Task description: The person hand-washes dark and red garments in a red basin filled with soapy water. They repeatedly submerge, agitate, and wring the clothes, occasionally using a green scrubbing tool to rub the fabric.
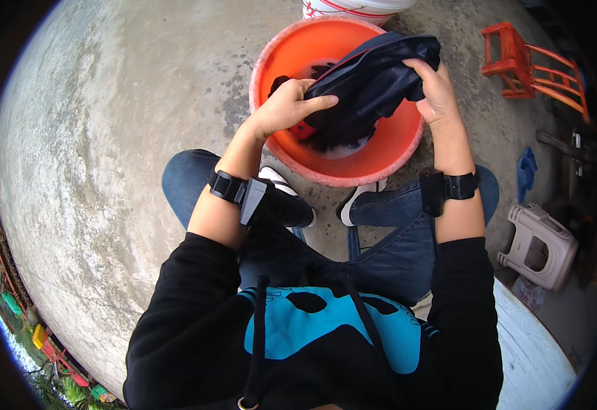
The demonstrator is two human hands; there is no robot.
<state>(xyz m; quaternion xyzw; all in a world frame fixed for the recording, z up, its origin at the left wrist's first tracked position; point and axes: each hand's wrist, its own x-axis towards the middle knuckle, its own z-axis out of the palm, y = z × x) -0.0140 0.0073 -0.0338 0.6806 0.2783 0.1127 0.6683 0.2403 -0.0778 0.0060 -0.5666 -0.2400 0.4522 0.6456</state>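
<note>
A dark navy garment (367,77) with a thin red edge stretches between my two hands above an orange plastic basin (298,51). My left hand (296,102) grips its left side, thumb lying on top of the cloth. At the upper right, my right hand (434,89) pinches a bunched end of it. The garment's lower part hangs down into the basin. Sudsy water (347,148) shows below it. More dark cloth and a red patch (302,130) lie at the basin's left side, partly covered by the garment.
Behind the basin stands a white bucket (355,10) with a wire handle. To the right are an orange wooden chair (519,61), a blue object (526,171) and a beige plastic stool (539,248) on its side. My knees and shoes flank the basin on the concrete floor (124,102).
</note>
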